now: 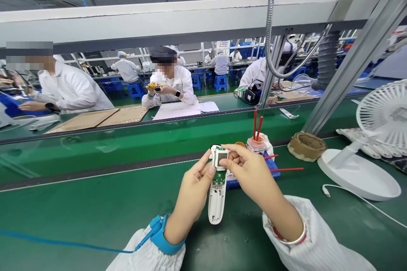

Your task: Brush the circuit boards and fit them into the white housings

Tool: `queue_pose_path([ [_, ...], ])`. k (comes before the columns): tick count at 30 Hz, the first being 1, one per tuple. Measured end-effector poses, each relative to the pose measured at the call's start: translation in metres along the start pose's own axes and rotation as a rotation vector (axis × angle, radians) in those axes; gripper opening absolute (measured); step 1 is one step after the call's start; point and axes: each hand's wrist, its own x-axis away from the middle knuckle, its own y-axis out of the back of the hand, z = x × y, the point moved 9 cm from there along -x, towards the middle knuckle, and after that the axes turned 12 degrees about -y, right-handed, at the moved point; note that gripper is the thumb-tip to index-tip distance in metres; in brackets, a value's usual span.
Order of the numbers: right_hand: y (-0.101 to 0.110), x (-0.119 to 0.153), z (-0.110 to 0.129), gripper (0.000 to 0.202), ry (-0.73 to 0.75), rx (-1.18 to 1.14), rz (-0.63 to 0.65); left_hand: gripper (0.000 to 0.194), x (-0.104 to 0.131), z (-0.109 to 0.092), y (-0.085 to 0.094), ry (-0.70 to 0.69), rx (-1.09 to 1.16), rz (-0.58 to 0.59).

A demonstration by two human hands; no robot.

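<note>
A green table (127, 207) fills the lower half of the frame, with a co-worker (178, 82) in white beyond it at upper centre and a white fan (359, 169) at the right edge. Near the centre, the left hand (197, 184) has its thumb and fingers closed narrowly on the left edge of a white shell (216, 209), while the right hand (249, 167) pinches the shell's upper right, its thumb against the display module (221, 156). The shell is held above the table, long end pointing toward the bottom of the frame. Right of centre lie a brown tape roll (307, 154) and a blue tray (274, 165) with red sticks near it. Within the shell, a green circuit board (218, 180) sits at mid-length, and the small display module is at the upper end; that much appears to be in place. The shell's face is uncovered and its lower part is bare plastic, so the unit looks only partly put together. Fingers hide the display module's right side and the shell's top; whether the module is fastened or merely resting cannot be told. The shell's back is out of sight, and the right hand covers part of the tray.
</note>
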Motion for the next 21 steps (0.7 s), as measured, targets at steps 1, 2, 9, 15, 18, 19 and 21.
queue_pose_path([
  [1, 0.000, -0.001, -0.001, 0.027, -0.010, -0.017, 0.015, 0.057, -0.001, 0.000, -0.001, -0.009, 0.003, 0.009],
  [2, 0.000, -0.001, -0.002, 0.027, -0.016, -0.028, 0.026, 0.057, -0.001, -0.001, -0.001, -0.014, 0.008, 0.015],
  [9, -0.004, 0.004, -0.001, 0.024, -0.009, -0.039, 0.018, 0.060, 0.001, -0.001, -0.002, 0.010, 0.075, -0.023],
  [15, 0.000, 0.008, 0.007, 0.021, 0.074, 0.031, -0.072, 0.061, 0.002, -0.003, -0.001, 0.016, 0.067, -0.043],
  [18, -0.001, 0.008, 0.008, 0.022, 0.085, 0.069, -0.081, 0.059, 0.002, -0.003, -0.001, 0.015, 0.079, -0.034],
  [19, -0.001, 0.009, 0.009, 0.022, 0.091, 0.083, -0.088, 0.058, 0.003, -0.003, -0.001, 0.013, 0.085, -0.036],
  [21, -0.001, 0.011, 0.012, 0.023, 0.113, 0.116, -0.113, 0.060, 0.003, -0.005, -0.001, 0.009, 0.096, -0.044],
])
